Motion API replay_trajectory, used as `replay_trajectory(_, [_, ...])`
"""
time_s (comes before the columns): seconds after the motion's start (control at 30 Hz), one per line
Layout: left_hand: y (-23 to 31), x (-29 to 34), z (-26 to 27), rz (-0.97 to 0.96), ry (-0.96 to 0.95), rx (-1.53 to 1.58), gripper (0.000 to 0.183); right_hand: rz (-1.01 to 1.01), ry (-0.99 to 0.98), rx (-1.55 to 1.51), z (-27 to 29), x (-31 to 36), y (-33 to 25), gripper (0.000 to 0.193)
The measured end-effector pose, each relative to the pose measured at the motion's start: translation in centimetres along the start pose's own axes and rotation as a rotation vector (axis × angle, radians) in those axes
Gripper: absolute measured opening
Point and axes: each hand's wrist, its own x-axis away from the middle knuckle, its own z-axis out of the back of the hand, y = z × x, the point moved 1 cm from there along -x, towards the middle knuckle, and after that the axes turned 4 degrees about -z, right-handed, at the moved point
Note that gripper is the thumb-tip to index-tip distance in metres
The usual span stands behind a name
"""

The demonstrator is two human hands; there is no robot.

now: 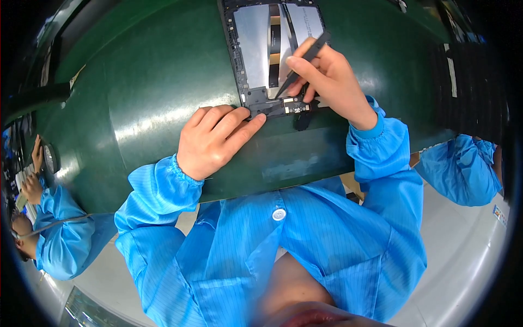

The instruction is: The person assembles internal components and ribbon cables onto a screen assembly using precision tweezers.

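An opened tablet (pixel 256 49) lies on the green mat (pixel 136 109), its dark frame and silver inner plates showing, with black ribbon cables across the middle. My left hand (pixel 215 141) rests flat on the mat, fingertips pressing the tablet's near left corner. My right hand (pixel 327 79) pinches dark tweezers (pixel 302 62), whose tip touches the lower circuit board area (pixel 289 104) of the tablet. A small dark part lies just below that edge.
A co-worker in a blue coat (pixel 60 234) works at the far left by a small round object (pixel 50 158). Another blue sleeve (pixel 463 169) shows at the right. A black ribbed strip (pixel 468 82) runs along the mat's right side.
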Motion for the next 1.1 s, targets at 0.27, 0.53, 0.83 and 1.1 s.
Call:
replay_trajectory(0.27, [-1.1,0.2,0.4,0.032,-0.017,0.085,0.048,0.052,0.034,0.094,-0.1,0.5,0.1,0.022])
replay_trajectory(0.53, [-0.8,0.5,0.0,0.044,-0.003,0.105,0.05,0.041,0.0,0.046,0.2,0.6,0.6,0.021])
replay_trajectory(0.83, [-0.5,0.4,-0.8,0.026,0.026,0.079,0.06,0.033,-0.009,0.048,0.3,0.5,0.5,0.022])
replay_trajectory(1.1, [-0.4,0.0,-0.9,0.073,0.02,0.129,0.058,0.027,-0.005,0.055,0.3,0.3,0.5,0.022])
